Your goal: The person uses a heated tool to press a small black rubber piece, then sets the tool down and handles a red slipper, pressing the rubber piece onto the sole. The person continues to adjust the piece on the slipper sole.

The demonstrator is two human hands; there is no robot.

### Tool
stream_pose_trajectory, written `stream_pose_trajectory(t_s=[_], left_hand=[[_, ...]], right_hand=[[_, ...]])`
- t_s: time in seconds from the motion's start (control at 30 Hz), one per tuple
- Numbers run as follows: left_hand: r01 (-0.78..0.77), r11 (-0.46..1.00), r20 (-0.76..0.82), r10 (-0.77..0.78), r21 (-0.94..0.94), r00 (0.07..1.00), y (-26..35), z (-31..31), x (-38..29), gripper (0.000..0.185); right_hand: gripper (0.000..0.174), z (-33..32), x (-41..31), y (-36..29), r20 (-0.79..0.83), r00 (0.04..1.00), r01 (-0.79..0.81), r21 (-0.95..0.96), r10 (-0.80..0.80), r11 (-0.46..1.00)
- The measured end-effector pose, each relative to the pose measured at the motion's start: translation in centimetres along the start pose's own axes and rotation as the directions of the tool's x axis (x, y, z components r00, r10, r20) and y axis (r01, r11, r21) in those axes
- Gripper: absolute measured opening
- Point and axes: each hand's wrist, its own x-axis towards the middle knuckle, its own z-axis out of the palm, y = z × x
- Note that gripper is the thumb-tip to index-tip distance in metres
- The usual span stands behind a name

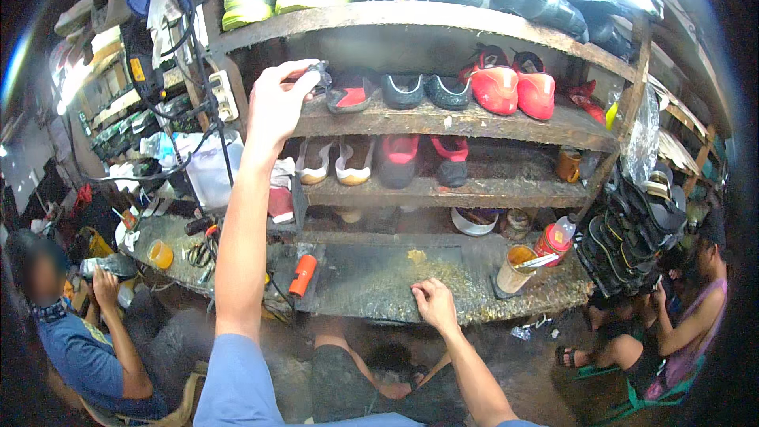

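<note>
My left hand (278, 101) is raised to the middle shelf, its thumb and fingers pinching a small dark object (321, 76), whose exact kind I cannot make out. Just right of that object sits a dark shoe with a red insole (354, 96). My right hand (436, 303) rests at the front edge of the worn workbench (379, 284), fingers curled, with nothing visible in it. Yellowish residue (417, 256) marks the bench top beyond this hand. An orange cylindrical object (303, 276) lies on the bench to the left.
Wooden shelves (450, 124) hold several shoes, among them a red pair (517, 86). A glue-stained container (514, 270) with a brush and a red can (552, 243) stand at right. Scissors (199, 255) lie left. People sit at left (89, 344) and right (688, 314); cables (193, 71) hang nearby.
</note>
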Motion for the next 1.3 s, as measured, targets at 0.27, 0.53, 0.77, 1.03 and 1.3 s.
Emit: stream_pose_trajectory(t_s=[0.27,0.53,0.77,1.03,1.3], left_hand=[[-0.306,0.676,0.338,0.089,0.670,0.937,-4.0,5.2,11.0,0.035],[-0.051,0.576,0.276,-0.309,0.816,0.910,-9.5,3.2,15.7,0.022],[0.173,0.756,0.375,-0.492,0.631,0.785,-12.6,1.3,13.5,0.014],[-0.216,0.682,0.503,-0.254,0.699,0.826,-10.6,2.4,12.4,0.022],[-0.055,0.940,0.232,-0.026,0.338,0.972,-5.5,3.5,3.4,0.079]], right_hand=[[0.019,0.2,0.4,0.5,-0.017,1.000,-0.020,0.070,0.021,0.997],[0.019,0.1,0.6,0.6,-0.036,0.999,0.008,0.056,-0.006,0.998],[0.016,0.6,0.7,1.1,-0.058,0.998,-0.010,0.039,0.012,0.999],[0.014,0.8,0.7,1.3,-0.095,0.995,0.022,0.035,-0.019,0.999],[0.017,0.4,0.7,0.7,-0.068,0.997,-0.036,0.063,0.040,0.997]])
